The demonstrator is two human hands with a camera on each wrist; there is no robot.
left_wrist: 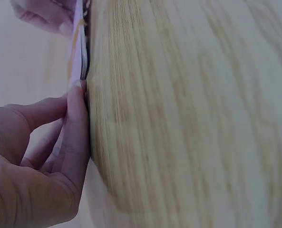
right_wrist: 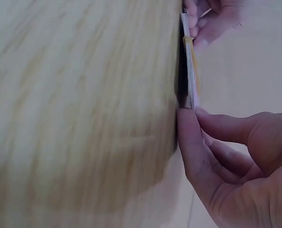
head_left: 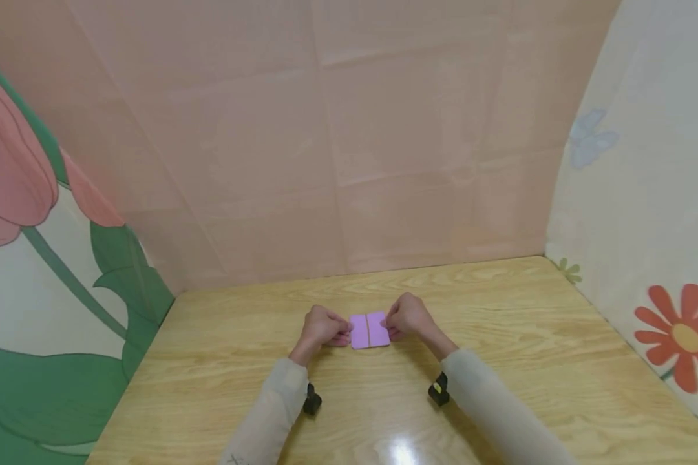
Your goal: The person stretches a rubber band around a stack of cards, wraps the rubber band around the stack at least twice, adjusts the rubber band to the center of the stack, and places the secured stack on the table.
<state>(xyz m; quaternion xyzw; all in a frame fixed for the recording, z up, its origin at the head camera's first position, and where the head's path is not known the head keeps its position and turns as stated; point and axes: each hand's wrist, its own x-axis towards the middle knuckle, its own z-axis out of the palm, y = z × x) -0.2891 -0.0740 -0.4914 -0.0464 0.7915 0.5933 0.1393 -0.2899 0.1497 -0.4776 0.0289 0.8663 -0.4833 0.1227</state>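
Observation:
A small pink stack of thin cards or sheets (head_left: 358,334) is held flat, just over or on the wooden table. Around its middle runs a tan rubber band (head_left: 368,330). My left hand (head_left: 324,325) pinches the stack's left edge between thumb and fingers. Its opposite edge is pinched the same way by my right hand (head_left: 410,315). In the left wrist view the stack (left_wrist: 76,57) appears edge-on, with thumb above and forefinger beneath. The right wrist view shows several pale layers in the stack's edge (right_wrist: 188,71), with the band crossing it.
The wood-grain table (head_left: 238,323) ends at a plain pinkish backdrop (head_left: 384,129). Sheets printed with a tulip (head_left: 11,155) and a red flower (head_left: 686,338) stand at the left and right. Black wrist devices (head_left: 439,390) sit below both forearms.

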